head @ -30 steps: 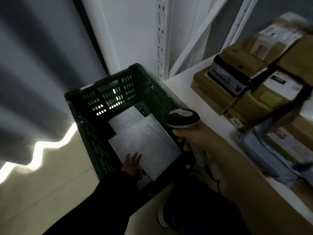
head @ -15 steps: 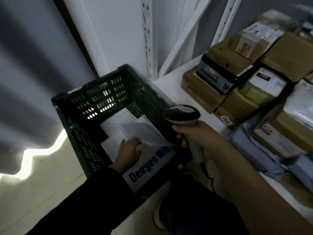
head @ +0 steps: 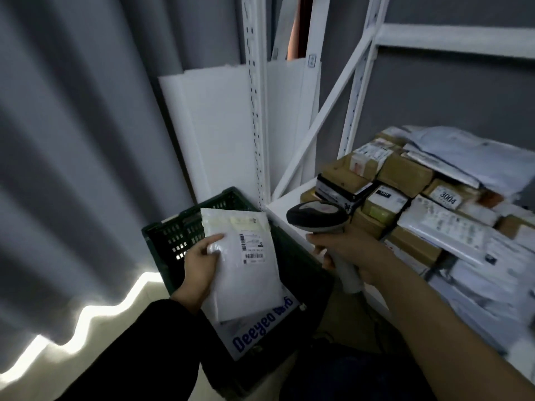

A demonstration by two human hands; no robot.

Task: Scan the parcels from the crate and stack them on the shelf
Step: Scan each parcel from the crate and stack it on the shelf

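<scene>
My left hand (head: pixel 201 263) grips a flat white parcel (head: pixel 246 264) by its left edge and holds it above the dark green crate (head: pixel 170 235), its barcode label facing up. A white mailer printed "Deeyeo" (head: pixel 260 328) lies in the crate underneath. My right hand (head: pixel 344 250) holds a handheld barcode scanner (head: pixel 317 217) by its handle, to the right of the parcel, with its head turned toward the parcel. On the white shelf (head: pixel 289 198) at the right sits a pile of cardboard boxes and white mailers (head: pixel 419 204).
White perforated shelf uprights (head: pixel 256 111) and a diagonal brace (head: pixel 324 117) rise behind the crate. White boards (head: pixel 214 131) lean against the grey wall. A grey curtain (head: pixel 72 169) hangs on the left, with a bright strip of floor below it.
My left hand has lifted the white parcel out of the crate and turned its label upward. The view has tilted up, showing more of the shelf frame. The scanner stays in my right hand.
</scene>
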